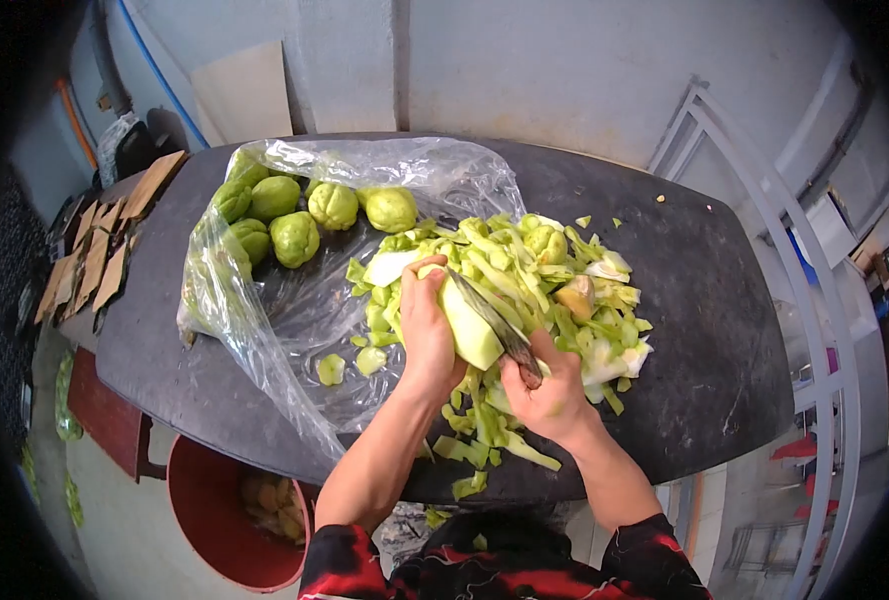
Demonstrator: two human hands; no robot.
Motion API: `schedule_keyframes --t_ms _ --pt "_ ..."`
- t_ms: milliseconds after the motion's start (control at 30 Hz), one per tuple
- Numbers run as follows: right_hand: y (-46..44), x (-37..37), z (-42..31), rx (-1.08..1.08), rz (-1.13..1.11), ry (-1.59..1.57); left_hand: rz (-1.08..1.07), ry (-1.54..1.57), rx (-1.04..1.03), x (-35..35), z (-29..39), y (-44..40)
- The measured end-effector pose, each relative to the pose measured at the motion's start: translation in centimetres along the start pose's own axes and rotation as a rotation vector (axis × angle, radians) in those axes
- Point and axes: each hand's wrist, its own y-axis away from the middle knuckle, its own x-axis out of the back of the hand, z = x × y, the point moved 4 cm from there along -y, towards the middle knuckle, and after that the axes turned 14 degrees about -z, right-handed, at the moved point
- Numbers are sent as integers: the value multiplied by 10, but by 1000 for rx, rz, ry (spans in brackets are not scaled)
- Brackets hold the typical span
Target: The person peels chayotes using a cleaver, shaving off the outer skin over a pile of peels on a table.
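My left hand [428, 325] is wrapped round a pale, peeled chayote [468, 328] above the table. In my right hand [550, 388] is a knife [497, 322] with a dark blade and a worn brown handle; the blade lies against the chayote's side. Beneath both hands spreads a heap of green peelings [505, 260], with some strips near the table's front edge. Several unpeeled chayotes [295, 238] sit in an opened clear plastic bag [255, 335] to the left of the heap.
The dark table [705, 330] has rounded edges. A red bucket [200, 540] with pale pieces inside stands on the floor at lower left. Flattened cardboard [95, 250] lies at the far left. A grey metal frame [765, 190] rises on the right.
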Motion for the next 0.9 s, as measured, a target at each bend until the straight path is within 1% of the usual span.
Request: schedule_keyframes --t_ms 33,67,100,133,167,200,267,300,333,400,467,533,600,633,667,700,733,800,833,867,900 --pt "0 5 0 0 6 2 37 -13 -32 4 -1 -2" --pt "-1 12 3 -77 -37 -178 33 -12 -35 8 1 -5" --pt "-3 19 4 -154 -84 -359 -125 -15 9 11 6 -8" --pt "-3 27 2 -281 -108 -587 -277 -18 59 9 17 -7" --pt "-2 36 -3 -340 -154 -651 -368 -85 160 7 29 -1" --pt "0 42 -3 -395 -197 -714 -366 -86 161 10 34 0" --pt "1 45 0 -370 -228 -677 -543 -171 220 5 36 4" --pt "2 43 4 -334 -281 -643 -472 -190 277 5 32 10" --pt "3 40 8 -300 -332 -608 -471 -189 284 5 30 10" --pt "6 34 16 -325 -337 -616 -507 -140 283 5 26 8" --pt "1 25 15 -325 -189 -790 -495 -98 269 -3 16 8" --pt "1 22 14 -305 -166 -812 -402 56 162 -6 5 9" --pt "1 20 17 -335 -146 -809 -391 38 160 -6 10 10" --pt "1 23 18 -337 -146 -809 -424 -95 166 -5 15 10" --pt "0 25 19 -334 -218 -761 -456 -229 174 -4 18 10" --pt "-1 26 19 -329 -291 -711 -456 -228 175 -4 20 10" --pt "0 24 19 -331 -292 -711 -460 -271 163 -4 22 11" --pt "3 14 20 -359 -195 -802 -462 -313 151 -5 19 12" --pt "4 7 20 -294 -88 -820 -411 -183 112 -6 12 13" --pt "3 8 19 -293 -91 -821 -358 -55 72 -5 6 14" --pt "2 9 18 -335 -111 -820 -339 -21 56 -6 4 15"
